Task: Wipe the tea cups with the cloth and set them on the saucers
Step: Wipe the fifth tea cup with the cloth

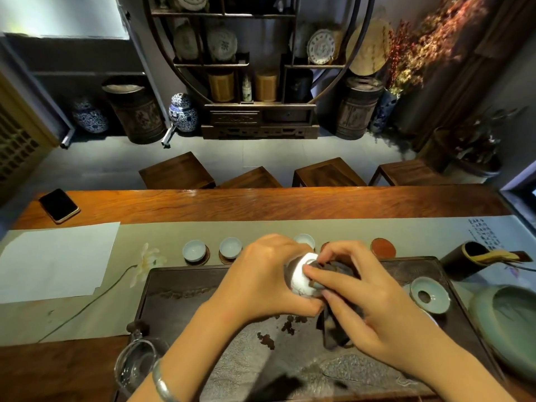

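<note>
My left hand (266, 274) grips a small white tea cup (301, 278) tipped on its side above the dark tea tray (179, 288). My right hand (365, 297) presses a dark cloth (336, 329) against the cup's rim and inside. Along the tray's far edge, two pale cups (193, 250) (230, 247) rest on brown saucers, and a third cup (304, 241) peeks out behind my left hand. One red-brown saucer (383, 247) lies bare at the right, and another saucer (324, 246) is mostly hidden by my right hand.
A celadon lid holder (430, 295) and a large green bowl (510, 323) sit at the right. A glass pitcher (136, 364) stands at the tray's near left corner. White paper (58, 259) and a phone (59, 205) lie far left. A dark utensil holder (467, 259) lies at the right.
</note>
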